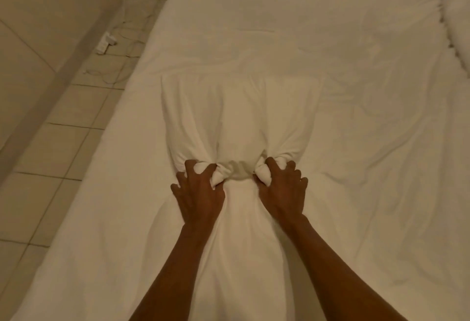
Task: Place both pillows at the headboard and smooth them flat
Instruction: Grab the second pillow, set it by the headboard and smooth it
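Observation:
A white pillow lies lengthwise in the middle of the white bed. My left hand grips the pillow's near edge on the left, bunching the cover between its fingers. My right hand clutches the same edge on the right. A second white pillow lies along the bed's right edge, partly cut off by the frame. The headboard is not clearly in view.
A tiled floor runs along the left of the bed, with a white power strip and thin cables on it. A pale wall stands at far left. Dark furniture shows beyond the bed's far end.

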{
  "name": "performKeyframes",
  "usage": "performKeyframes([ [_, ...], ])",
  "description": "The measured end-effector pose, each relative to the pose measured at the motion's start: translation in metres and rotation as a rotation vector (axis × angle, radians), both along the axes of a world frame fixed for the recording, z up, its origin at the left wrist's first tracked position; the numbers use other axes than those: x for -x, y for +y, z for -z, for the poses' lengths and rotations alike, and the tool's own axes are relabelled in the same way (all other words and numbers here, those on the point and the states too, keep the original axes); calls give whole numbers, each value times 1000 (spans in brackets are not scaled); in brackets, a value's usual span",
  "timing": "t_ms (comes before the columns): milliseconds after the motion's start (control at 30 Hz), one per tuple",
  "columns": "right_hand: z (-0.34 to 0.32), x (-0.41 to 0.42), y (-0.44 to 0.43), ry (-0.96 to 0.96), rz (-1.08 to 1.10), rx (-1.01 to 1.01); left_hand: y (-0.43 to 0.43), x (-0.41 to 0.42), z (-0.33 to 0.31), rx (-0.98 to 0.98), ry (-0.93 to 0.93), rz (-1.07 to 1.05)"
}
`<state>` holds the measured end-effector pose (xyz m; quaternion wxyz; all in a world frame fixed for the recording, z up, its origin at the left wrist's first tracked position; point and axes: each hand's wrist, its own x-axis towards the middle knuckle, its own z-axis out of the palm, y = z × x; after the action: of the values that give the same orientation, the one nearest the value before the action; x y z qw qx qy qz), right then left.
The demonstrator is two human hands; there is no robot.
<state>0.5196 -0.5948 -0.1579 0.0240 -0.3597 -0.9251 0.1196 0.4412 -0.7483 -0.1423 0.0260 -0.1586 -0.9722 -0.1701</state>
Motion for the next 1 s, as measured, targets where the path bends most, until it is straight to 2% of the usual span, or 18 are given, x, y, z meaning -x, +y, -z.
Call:
performKeyframes([
  [133, -60, -27, -10, 22, 34, 70, -8, -28, -56, -100, -96, -13],
  [300, -199, -102, -28, 29, 64, 2, -26, -99, -184, -220, -153, -42],
  [400, -280, -156, -31, -11, 111, -49, -30, -152, -255, -265, -207, -8],
  [533, -353, -226, -20, 5, 220, -113, -11, -205, -320, -335, -233, 111],
  [733, -414, -314, 25, 115, 439, -127, 61, -261, -379, -400, -205, 318],
  [1000, -436, -451, 106, 207, 546, -170, 164, -376, -401, -384, -157, 489],
])
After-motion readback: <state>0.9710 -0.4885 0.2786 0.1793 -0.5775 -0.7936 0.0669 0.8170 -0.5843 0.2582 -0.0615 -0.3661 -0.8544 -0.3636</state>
